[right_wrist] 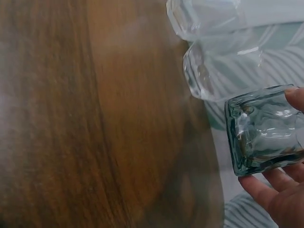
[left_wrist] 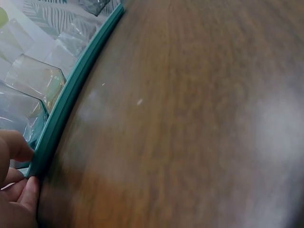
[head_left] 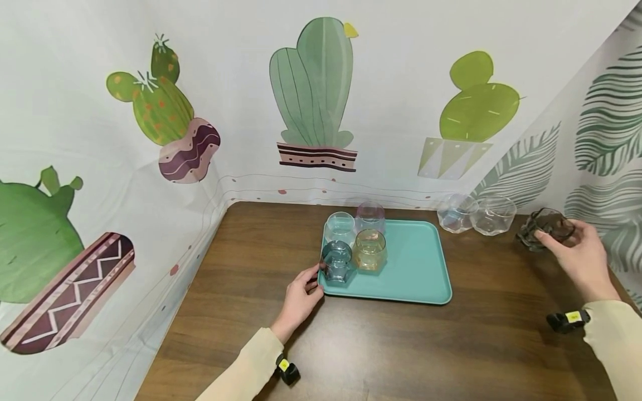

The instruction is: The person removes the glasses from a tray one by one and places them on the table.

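My right hand (head_left: 587, 259) grips a dark grey glass (head_left: 545, 228) at the right of the table, beside two clear glasses. In the right wrist view this glass (right_wrist: 263, 133) looks greenish, with a thumb on one side and fingers on the other. My left hand (head_left: 302, 295) pinches the front left corner of the turquoise tray (head_left: 416, 267). Its fingers lie close to a blue glass (head_left: 337, 264) standing on that corner. An amber glass (head_left: 370, 253), a clear glass (head_left: 340, 227) and a pinkish glass (head_left: 370, 214) also stand on the tray's left half.
Two clear glasses, one (head_left: 456, 214) touching or overlapping the other (head_left: 494, 216), stand at the table's back edge right of the tray. The wooden table (head_left: 401, 345) meets a printed cloth wall (head_left: 396, 111) at the back and sides.
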Tool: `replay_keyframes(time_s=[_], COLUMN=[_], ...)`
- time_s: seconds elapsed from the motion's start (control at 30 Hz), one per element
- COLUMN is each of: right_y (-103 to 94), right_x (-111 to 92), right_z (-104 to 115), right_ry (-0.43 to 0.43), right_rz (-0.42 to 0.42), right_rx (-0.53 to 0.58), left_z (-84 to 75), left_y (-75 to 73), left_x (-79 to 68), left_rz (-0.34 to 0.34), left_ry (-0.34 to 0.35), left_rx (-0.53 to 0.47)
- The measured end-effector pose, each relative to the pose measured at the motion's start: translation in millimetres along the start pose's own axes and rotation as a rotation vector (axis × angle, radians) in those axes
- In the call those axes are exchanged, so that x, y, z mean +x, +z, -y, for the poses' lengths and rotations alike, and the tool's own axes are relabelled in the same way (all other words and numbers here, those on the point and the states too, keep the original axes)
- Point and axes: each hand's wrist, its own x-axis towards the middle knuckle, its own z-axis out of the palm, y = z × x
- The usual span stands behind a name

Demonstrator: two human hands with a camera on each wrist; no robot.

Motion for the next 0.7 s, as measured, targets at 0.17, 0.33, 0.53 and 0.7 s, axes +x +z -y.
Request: replay_keyframes(time_s=[0.17, 0.33, 0.53, 0.7], right_y=[-0.2, 4.2, 12.4, 16.2], right_x=[14, 25, 33, 40], right_z=[-6, -10, -11, -10], right_ry=[-0.013, -0.018, 0.009, 0.013], right_rz=[0.009, -0.014, -0.034, -0.028], right_rx=[0.018, 0.044, 0.103, 0.089], left_z=[1.7, 1.3, 1.5, -0.4], left_y=[1.4, 0.5, -1.4, -3.6], left_x=[0.0, 0.5, 0.8, 0.2], left_rz=[-0.016, -0.023, -0.012, 0.001], left_ry=[0.004, 0.004, 0.001, 0.002], left_rx=[-0.004, -0.006, -0.03, -0.016])
